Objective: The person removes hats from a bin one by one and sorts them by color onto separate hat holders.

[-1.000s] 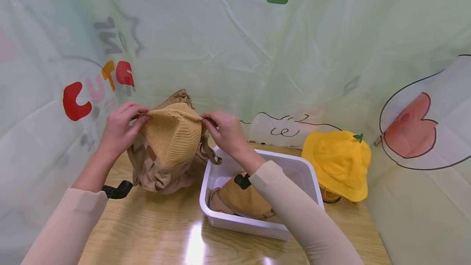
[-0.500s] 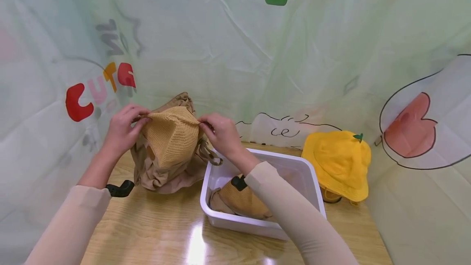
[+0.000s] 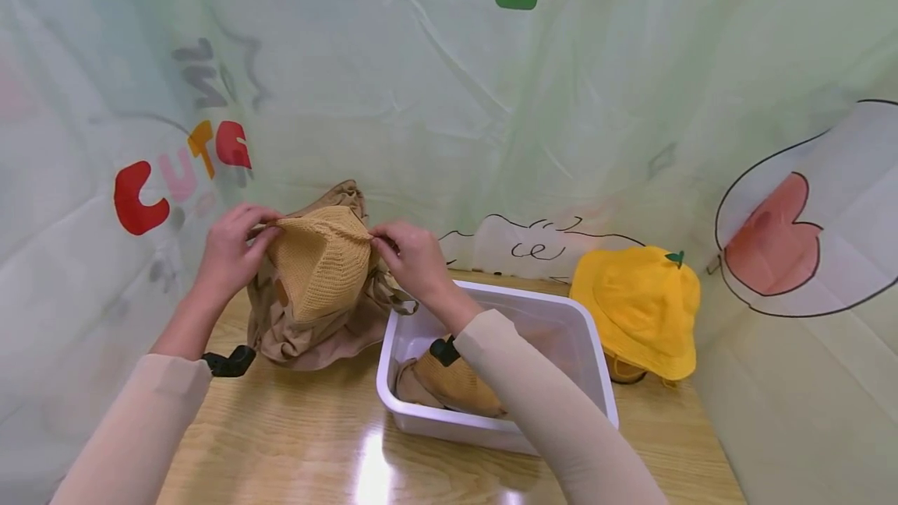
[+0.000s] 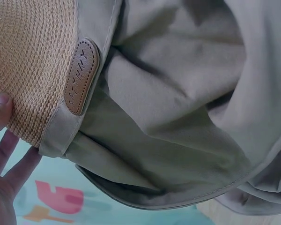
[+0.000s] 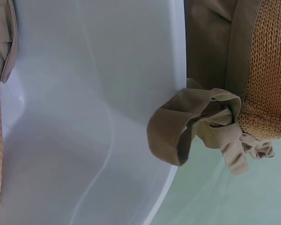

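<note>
A sun hat with a tan knitted crown (image 3: pixel 326 263) and a brownish fabric brim (image 4: pixel 168 117) hangs between my two hands at the left of the table. My left hand (image 3: pixel 235 252) pinches the crown's left side, its thumb on the knit in the left wrist view. On the other side my right hand (image 3: pixel 414 256) pinches the crown between thumb and fingers. The crown is creased along its top. A brown leather label (image 4: pixel 82 77) sits on the hat's band. From the band's right side dangles a fabric bow (image 5: pixel 196 117), over the rim of a white bin.
The white bin (image 3: pixel 389 380) stands right of the held hat, with another tan knitted hat (image 3: pixel 456 380) inside, partly behind my right forearm. A yellow hat (image 3: pixel 634 310) with a green leaf sits at the bin's right. A printed curtain (image 3: pixel 449 100) encloses the wooden table (image 3: pixel 295 443).
My right hand has shifted slightly left and down, towards my left hand, with the hat still pinched between both. The crown has come down a little.
</note>
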`<state>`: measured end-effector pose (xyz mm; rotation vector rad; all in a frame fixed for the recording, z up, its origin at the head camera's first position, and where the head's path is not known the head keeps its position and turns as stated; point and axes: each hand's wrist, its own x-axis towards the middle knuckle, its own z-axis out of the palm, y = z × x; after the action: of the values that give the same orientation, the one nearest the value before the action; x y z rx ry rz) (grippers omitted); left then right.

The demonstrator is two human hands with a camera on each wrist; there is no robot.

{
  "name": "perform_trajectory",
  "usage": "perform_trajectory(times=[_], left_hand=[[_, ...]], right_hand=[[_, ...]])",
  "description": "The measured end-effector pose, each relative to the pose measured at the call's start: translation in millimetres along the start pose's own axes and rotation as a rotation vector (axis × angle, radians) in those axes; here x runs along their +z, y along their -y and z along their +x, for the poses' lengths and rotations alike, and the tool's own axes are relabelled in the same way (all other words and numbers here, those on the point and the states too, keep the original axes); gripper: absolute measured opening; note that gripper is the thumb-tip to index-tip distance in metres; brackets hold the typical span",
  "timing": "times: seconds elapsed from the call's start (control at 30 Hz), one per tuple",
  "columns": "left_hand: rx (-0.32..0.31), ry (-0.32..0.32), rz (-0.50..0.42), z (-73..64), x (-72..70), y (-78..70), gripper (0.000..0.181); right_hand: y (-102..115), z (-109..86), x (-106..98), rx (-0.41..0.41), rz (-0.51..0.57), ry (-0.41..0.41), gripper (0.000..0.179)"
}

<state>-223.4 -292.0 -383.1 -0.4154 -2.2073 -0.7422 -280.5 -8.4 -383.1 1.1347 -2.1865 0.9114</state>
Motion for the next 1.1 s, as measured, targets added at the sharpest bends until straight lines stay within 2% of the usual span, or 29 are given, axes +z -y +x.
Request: perform_trajectory(times=[0.47,0.6,0.67,0.8,0.87,1.0,1.1], left_hand=[[-0.064,0.027,-0.017,-5.0,3.6,12.8,0.012],[-0.096,0.027,-0.018,-7.5,9.4,15.3,0.013],[-0.085,0.013,-0.021,-10.1,13.8,13.9,0.016],[-0.012,-0.02,-0.051,-19.6,24.3,-3.0,0.032],[0.011,-0.013,-0.054,-26.2,29.5,-15.3,0.051],[-0.005,0.063,-0.005,-35.1,38.8,-32.6,0.099],[-0.024,0.114,0.047,-34.7,43.6,-33.4,0.115]], right_hand=[[-1,2.7,11,0.022,-0.012,0.029,0.013],[-3,4.0,14,0.041,-0.017,0.042,0.014],[-3,4.2,17,0.065,0.003,0.053,0.016],[1,1.9,19,0.127,0.087,0.107,0.033],[6,0.8,19,0.14,0.129,0.153,0.045],[12,2.3,22,0.137,0.147,0.253,0.06],[12,5.3,26,0.137,0.142,0.301,0.063]])
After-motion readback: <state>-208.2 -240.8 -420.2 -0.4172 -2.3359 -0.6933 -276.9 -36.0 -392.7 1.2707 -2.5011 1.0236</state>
